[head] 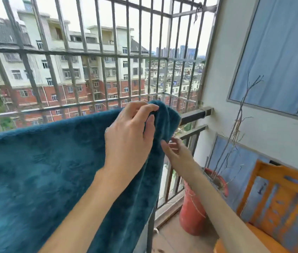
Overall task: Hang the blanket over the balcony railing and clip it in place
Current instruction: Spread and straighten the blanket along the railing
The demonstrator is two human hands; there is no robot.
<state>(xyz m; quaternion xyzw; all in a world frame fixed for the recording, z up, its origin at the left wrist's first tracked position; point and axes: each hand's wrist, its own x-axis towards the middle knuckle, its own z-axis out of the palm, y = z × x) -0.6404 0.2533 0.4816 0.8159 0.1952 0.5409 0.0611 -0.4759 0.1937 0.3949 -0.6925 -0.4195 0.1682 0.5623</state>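
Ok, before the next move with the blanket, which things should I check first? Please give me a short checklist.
1. Blanket drapes over the railing: ok.
2. Left hand grips the bunched corner on top of the railing: ok.
3. Right hand is free, fingers relaxed beside the blanket edge: ok.
4. Clip is ready: not ok, none in view.
5. Blanket hangs evenly on the outer side: cannot tell, hidden.

The balcony railing (195, 115) carries the teal blanket (44, 170), draped over its top bar. On the floor (170, 236) beside it stands a red pot (190, 216).
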